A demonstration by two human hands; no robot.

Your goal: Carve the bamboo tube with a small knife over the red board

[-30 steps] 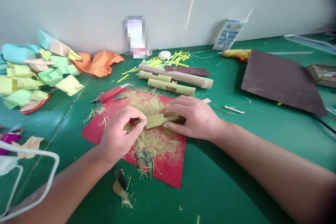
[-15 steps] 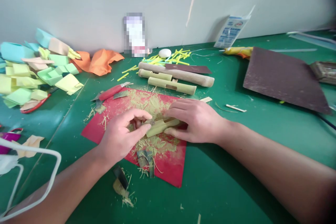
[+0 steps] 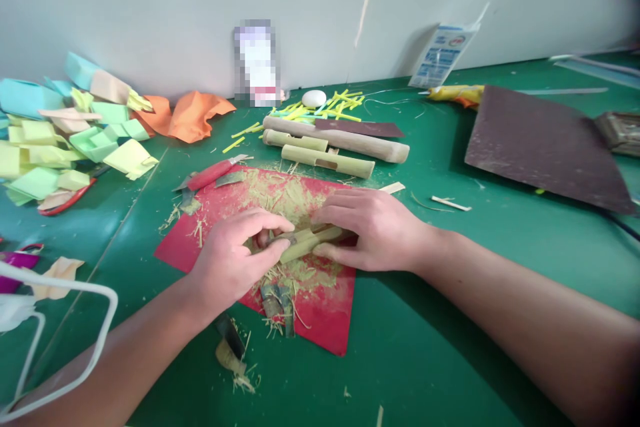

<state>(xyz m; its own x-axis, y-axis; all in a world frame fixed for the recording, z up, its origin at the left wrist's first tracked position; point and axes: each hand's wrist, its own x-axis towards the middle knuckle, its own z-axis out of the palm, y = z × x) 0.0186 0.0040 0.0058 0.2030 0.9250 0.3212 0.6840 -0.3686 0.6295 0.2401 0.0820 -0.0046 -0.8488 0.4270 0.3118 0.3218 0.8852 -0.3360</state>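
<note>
My right hand (image 3: 373,228) is closed round a short pale bamboo tube (image 3: 303,249) with a cut-out in its upper side, keeping it low over a red sheet (image 3: 327,330). Between the thumb and fingers of my left hand (image 3: 240,248) is a small dark strip of sandpaper (image 3: 287,238), pressed at the tube's left end and cut-out. Part of the tube is hidden under my right fingers. Yellowish bamboo dust (image 3: 287,193) and fibres cover the sheet. More worn dark strips (image 3: 273,302) lie toward its near edge.
Notched bamboo tubes (image 3: 329,161) and a longer round stick (image 3: 365,144) lie behind the sheet. A red-handled knife (image 3: 213,175) rests at its upper left. Folded papers (image 3: 45,155) pile at left; a large brown sheet (image 3: 540,147) is at right. A white wire frame (image 3: 107,320) stands near my left forearm.
My left hand has shifted slightly right with the sandpaper, farther along the bamboo tube. The right hand holds the tube in nearly the same place.
</note>
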